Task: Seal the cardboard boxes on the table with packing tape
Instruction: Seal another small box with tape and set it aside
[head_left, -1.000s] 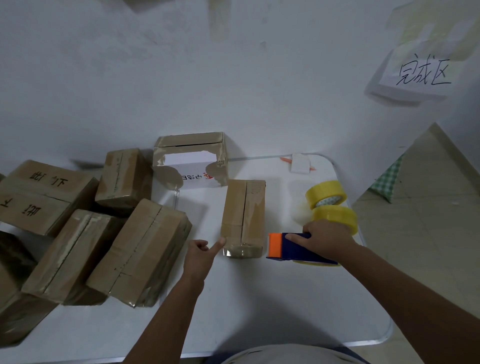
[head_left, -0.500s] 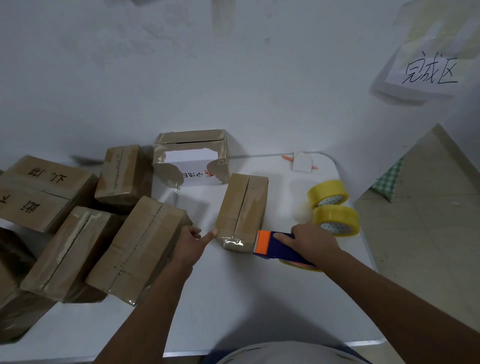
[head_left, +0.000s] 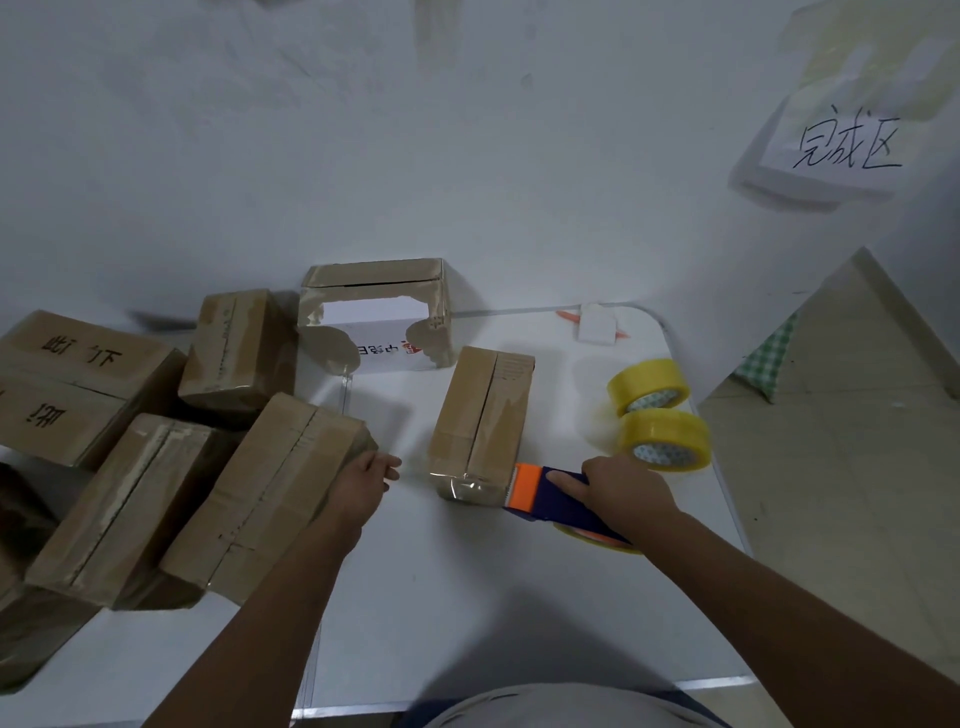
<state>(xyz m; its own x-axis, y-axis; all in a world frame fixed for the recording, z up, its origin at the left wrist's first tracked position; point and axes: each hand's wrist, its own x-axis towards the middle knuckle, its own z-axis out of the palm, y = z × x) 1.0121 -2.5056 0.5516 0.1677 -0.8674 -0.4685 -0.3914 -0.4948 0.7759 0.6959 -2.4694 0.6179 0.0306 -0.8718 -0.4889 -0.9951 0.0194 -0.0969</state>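
Your right hand (head_left: 621, 486) gripped the tape dispenser (head_left: 558, 496), fingers curled over its dark blue body and the forefinger laid straight along the top toward the orange head, which touched the near right corner of the small cardboard box (head_left: 480, 423) in the middle of the white table (head_left: 467, 613). That box lay just ahead of and to the left of the hand, long and narrow, its brown top split by a dark lengthwise seam and its near end covered in glossy, wrinkled clear tape. A yellowish tape roll showed under the dispenser, below your wrist. Your left hand (head_left: 363, 486) was apart from the small box, off to its left, with the fingers loosely bent and the thumb out toward the box; it sat against the near corner of a larger tilted box (head_left: 270, 493), though you could not tell whether it held that corner. More brown boxes, matte and creased with taped seams, were piled at the left, one of them a box with black characters (head_left: 67, 384). A torn white-fronted box (head_left: 374, 317) stood by the wall, and two yellow tape rolls (head_left: 657, 413) lay near the right edge, just beyond your right hand.
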